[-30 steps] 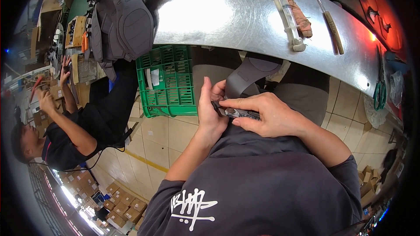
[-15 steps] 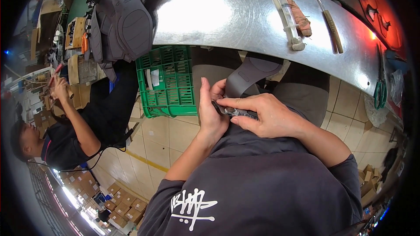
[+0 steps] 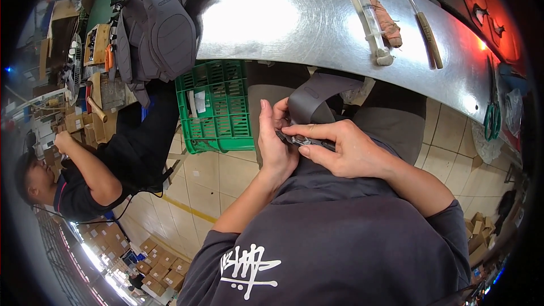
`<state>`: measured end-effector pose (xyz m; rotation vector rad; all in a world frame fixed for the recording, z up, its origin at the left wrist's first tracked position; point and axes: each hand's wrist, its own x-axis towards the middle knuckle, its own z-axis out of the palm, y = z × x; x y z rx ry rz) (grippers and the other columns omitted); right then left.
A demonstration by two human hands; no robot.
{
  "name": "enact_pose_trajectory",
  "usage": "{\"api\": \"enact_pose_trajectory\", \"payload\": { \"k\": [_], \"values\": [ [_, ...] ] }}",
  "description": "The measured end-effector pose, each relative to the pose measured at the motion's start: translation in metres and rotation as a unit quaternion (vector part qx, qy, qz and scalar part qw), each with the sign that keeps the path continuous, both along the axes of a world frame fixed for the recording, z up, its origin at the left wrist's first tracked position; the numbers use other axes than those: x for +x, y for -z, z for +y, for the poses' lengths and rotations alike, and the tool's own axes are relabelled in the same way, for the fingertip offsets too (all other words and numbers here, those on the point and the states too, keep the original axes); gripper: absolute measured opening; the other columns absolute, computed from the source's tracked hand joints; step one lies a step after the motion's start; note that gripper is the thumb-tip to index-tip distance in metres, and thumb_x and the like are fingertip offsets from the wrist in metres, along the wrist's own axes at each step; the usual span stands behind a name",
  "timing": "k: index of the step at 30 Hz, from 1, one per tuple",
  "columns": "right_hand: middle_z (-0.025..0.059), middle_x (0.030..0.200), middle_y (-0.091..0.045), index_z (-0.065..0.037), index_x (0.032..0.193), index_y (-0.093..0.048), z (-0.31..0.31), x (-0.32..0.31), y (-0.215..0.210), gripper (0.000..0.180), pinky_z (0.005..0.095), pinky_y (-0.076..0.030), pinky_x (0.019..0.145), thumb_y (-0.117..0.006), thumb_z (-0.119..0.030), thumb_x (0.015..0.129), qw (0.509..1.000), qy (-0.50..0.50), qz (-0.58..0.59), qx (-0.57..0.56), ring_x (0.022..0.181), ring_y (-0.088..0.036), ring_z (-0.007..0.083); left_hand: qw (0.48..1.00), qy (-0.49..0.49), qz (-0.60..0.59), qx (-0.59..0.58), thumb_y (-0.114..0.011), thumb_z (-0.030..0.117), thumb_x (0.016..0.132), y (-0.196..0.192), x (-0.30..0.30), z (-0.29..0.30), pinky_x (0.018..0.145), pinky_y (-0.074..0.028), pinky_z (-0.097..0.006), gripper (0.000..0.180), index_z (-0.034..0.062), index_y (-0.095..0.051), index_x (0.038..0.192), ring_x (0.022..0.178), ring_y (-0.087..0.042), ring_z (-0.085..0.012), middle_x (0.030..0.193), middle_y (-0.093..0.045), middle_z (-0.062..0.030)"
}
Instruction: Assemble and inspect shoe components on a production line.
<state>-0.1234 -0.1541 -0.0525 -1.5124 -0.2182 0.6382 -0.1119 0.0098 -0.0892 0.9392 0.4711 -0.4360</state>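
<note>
A dark grey, smooth, curved strap (image 3: 309, 102) bends over my lap, its far end reaching the table edge. At its near end sits a small dark piece with a shiny metal-looking part (image 3: 298, 141), perhaps a buckle; its exact kind is hard to make out. My left hand (image 3: 277, 150) cups the strap's near end, thumb upright and fingers partly hidden behind it. From the right, my right hand (image 3: 357, 150) pinches the dark shiny piece between thumb and forefinger.
Ahead lies a metal table (image 3: 255, 39) with a pile of similar grey straps (image 3: 167, 37), a clear syringe-like tube (image 3: 371, 28), a cloth-wrapped handle (image 3: 387, 22) and a wooden-handled awl (image 3: 428, 37). Below stands a green crate (image 3: 218, 130). Green-handled scissors (image 3: 492, 116) hang right. A co-worker (image 3: 85, 175) sits left.
The strap has bulged up and toward the left in my hands, and my right fingers have shifted slightly on the shiny piece. The co-worker's hand has come away from a wooden-handled tool.
</note>
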Motion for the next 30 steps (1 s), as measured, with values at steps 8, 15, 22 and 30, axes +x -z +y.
{"api": "enact_pose_trajectory", "payload": {
  "k": [8, 15, 22, 30],
  "values": [
    [0.0079, 0.113, -0.067, -0.002, 0.130, -0.057, -0.002, 0.004, 0.003, 0.038, 0.0255, -0.044, 0.092, -0.055, -0.005, 0.093, 0.997, -0.011, 0.061, 0.043, 0.103, -0.055, 0.0070, 0.999, -0.006, -0.027, 0.029, -0.031, 0.052, 0.101, -0.004, 0.004, -0.004, 0.087, -0.045, -0.030, 0.057, 0.0047, -0.061, 0.110, 0.095, -0.057, -0.0144, 0.101, -0.063, -0.0047],
    [0.0113, 0.116, -0.067, -0.002, 0.131, -0.056, -0.004, 0.006, 0.003, 0.041, 0.0271, -0.045, 0.094, -0.058, -0.005, 0.090, 0.998, -0.028, 0.042, 0.023, 0.106, -0.057, 0.0096, 0.999, -0.013, -0.012, 0.036, -0.025, 0.051, 0.103, -0.008, 0.006, -0.005, 0.082, -0.047, -0.030, 0.061, 0.0010, -0.060, 0.107, 0.091, -0.060, -0.0155, 0.098, -0.064, -0.0078],
    [0.0179, 0.119, -0.065, -0.002, 0.132, -0.054, -0.005, 0.009, -0.012, 0.050, 0.0311, -0.046, 0.094, -0.063, -0.006, 0.083, 0.996, -0.067, 0.001, -0.064, 0.110, -0.063, 0.0189, 0.999, -0.016, 0.031, -0.002, -0.028, 0.053, 0.101, -0.004, 0.005, 0.001, 0.082, -0.047, -0.031, 0.060, 0.0023, -0.059, 0.106, 0.090, -0.060, -0.0160, 0.097, -0.064, -0.0077],
    [0.0166, 0.124, -0.063, -0.002, 0.132, -0.055, -0.004, 0.008, -0.010, 0.051, 0.0325, -0.045, 0.097, -0.065, -0.006, 0.083, 0.997, -0.067, -0.010, -0.047, 0.115, -0.060, 0.0206, 0.999, 0.008, 0.034, -0.037, -0.029, 0.054, 0.101, 0.001, 0.004, 0.007, 0.081, -0.048, -0.030, 0.058, 0.0041, -0.060, 0.104, 0.088, -0.060, -0.0157, 0.096, -0.065, -0.0065]
  ]
}}
